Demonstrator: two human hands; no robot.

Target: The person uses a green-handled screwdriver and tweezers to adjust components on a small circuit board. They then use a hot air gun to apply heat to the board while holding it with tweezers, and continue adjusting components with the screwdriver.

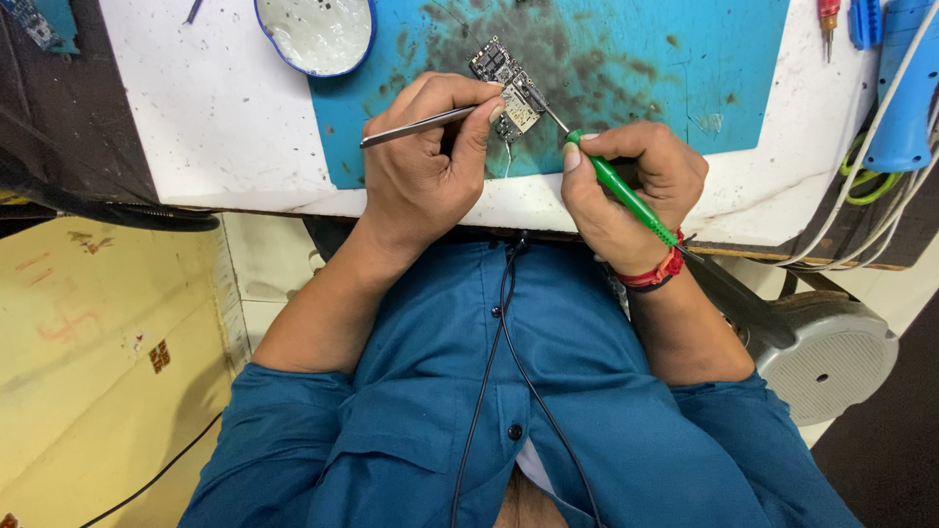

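A small dark circuit board (pixel 505 86) with a pale metal shield lies on the stained teal work mat (pixel 626 59). My left hand (pixel 430 161) is closed on steel tweezers (pixel 416 127) whose tips meet the board's near edge. My right hand (pixel 631 181) grips a green-handled soldering iron (pixel 621 193) like a pen, its thin metal tip touching the board from the right. A red thread band circles my right wrist.
A white bowl with a blue rim (pixel 315 34) stands at the mat's far left. A blue hot-air tool (pixel 905 88) with pale cables lies at the right edge, beside small screwdrivers (pixel 829 20). A grey fan (pixel 827 352) sits below the table's right side.
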